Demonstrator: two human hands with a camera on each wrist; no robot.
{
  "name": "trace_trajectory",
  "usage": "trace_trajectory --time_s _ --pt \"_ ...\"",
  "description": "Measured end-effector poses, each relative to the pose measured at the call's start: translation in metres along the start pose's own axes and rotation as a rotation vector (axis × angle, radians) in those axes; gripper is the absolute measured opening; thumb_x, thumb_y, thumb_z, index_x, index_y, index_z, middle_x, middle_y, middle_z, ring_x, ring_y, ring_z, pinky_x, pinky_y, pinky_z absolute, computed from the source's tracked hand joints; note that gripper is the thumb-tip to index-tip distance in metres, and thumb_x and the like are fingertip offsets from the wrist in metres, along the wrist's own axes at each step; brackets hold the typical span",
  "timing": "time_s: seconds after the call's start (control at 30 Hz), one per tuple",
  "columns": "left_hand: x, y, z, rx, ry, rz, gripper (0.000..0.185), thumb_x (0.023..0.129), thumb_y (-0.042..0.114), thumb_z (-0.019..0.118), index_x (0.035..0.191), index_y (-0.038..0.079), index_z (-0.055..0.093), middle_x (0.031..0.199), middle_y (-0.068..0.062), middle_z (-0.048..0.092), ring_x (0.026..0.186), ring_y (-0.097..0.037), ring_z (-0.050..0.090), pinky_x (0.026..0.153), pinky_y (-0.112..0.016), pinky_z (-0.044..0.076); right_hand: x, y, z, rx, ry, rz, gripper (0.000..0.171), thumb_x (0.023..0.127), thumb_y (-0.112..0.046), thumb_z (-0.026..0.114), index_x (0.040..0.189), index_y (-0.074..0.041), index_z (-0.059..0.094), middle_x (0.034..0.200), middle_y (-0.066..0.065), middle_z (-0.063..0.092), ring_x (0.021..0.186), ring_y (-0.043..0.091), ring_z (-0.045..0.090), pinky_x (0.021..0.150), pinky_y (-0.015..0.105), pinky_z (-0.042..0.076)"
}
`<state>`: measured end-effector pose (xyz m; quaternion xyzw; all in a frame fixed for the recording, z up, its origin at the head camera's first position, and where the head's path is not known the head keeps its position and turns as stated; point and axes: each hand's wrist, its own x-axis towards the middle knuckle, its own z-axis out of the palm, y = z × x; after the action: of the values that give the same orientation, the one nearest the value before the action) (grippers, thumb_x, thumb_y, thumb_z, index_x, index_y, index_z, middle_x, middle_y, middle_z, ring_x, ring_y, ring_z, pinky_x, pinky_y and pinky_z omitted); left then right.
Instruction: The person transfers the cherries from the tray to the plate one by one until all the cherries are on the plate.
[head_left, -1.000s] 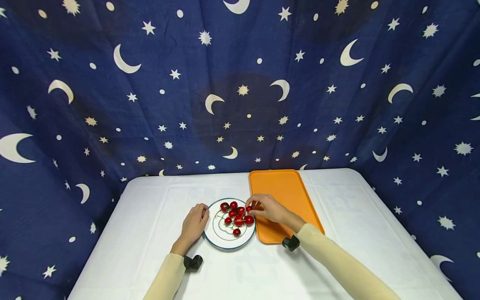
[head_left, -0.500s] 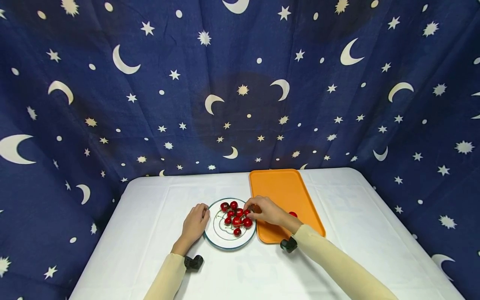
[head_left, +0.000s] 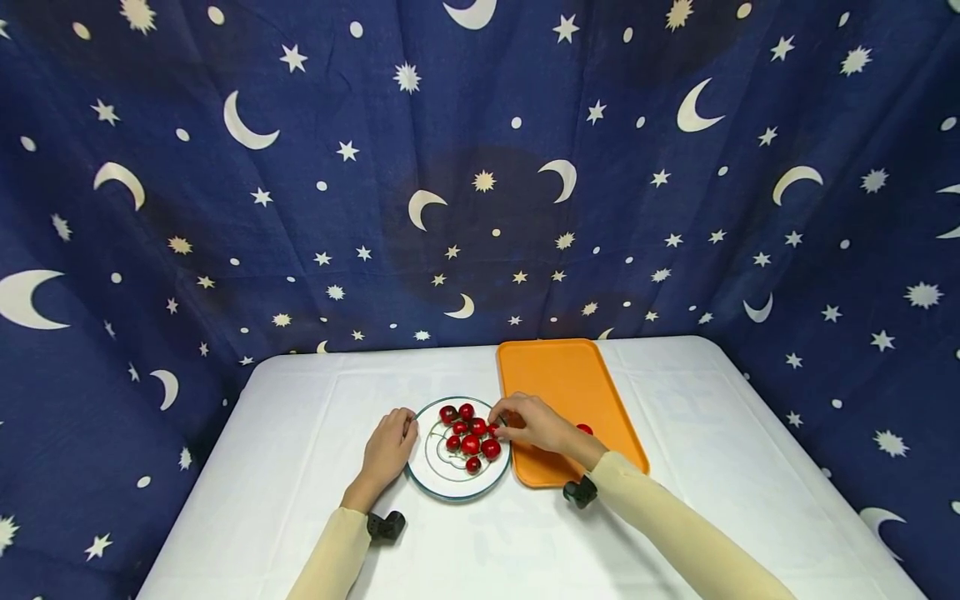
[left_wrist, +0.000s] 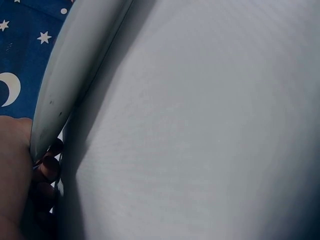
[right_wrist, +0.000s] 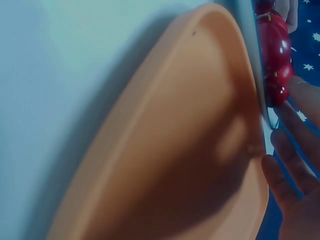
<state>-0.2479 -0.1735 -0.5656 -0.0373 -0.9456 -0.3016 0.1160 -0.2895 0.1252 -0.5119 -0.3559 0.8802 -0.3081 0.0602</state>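
The person's left hand (head_left: 388,450) rested against the left rim of a round plate (head_left: 434,482), its fingers curled at the edge and steadying it on the white table (head_left: 300,433). A pile of red cherries (head_left: 471,433) sat on the far right part of the plate. The right hand (head_left: 534,422) reached across from the orange tray (head_left: 562,375), which lay just right of the plate and touching it or nearly so, and its fingertips were down among the cherries at the plate's right edge; they seemed to pinch one, though I could not tell for sure from where the fingers closed. One lone cherry (head_left: 585,429) lay on the tray, just behind the right wrist. A dark blue cloth (head_left: 480,167) printed with moons and stars hung behind and around the table.
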Motion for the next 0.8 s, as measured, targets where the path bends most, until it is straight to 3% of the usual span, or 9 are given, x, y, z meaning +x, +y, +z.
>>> trace_trajectory --time_s 0.17,0.3,0.6,0.8 --pt "0.000 0.000 0.000 0.001 -0.005 -0.006 0.018 0.104 0.020 0.053 0.110 0.007 0.064 0.085 -0.003 0.054 0.083 -0.015 0.047 0.072 -0.032 0.038 -0.005 0.004 -0.006 0.011 0.024 0.002 0.017 0.100 -0.022 0.066 0.115 -0.016 0.071 0.110 0.000 0.071 0.103 0.023 0.062 0.095 0.038 0.054" --pt "-0.002 0.000 0.001 0.002 -0.004 -0.011 0.018 0.104 0.020 0.053 0.111 0.007 0.064 0.086 -0.003 0.055 0.084 -0.015 0.048 0.073 -0.033 0.039 -0.008 0.006 -0.015 -0.023 0.037 0.016 0.016 0.102 -0.025 0.063 0.114 -0.017 0.071 0.110 -0.002 0.071 0.103 0.018 0.062 0.095 0.037 0.055" --pt "-0.003 0.000 0.002 -0.001 0.001 -0.004 0.018 0.104 0.020 0.053 0.111 0.006 0.064 0.086 -0.003 0.055 0.084 -0.016 0.048 0.074 -0.034 0.040 -0.016 0.014 -0.038 -0.083 0.080 0.049 0.031 0.102 -0.018 0.062 0.131 -0.007 0.060 0.119 0.004 0.070 0.107 0.022 0.063 0.095 0.044 0.055" --pt "-0.003 0.000 0.001 0.004 0.002 0.003 0.018 0.104 0.020 0.054 0.111 0.006 0.064 0.086 -0.003 0.055 0.083 -0.016 0.048 0.073 -0.034 0.040 -0.025 0.021 -0.051 -0.111 0.076 0.106 0.033 0.102 -0.017 0.063 0.133 -0.004 0.059 0.121 0.009 0.071 0.104 0.021 0.063 0.094 0.045 0.054"
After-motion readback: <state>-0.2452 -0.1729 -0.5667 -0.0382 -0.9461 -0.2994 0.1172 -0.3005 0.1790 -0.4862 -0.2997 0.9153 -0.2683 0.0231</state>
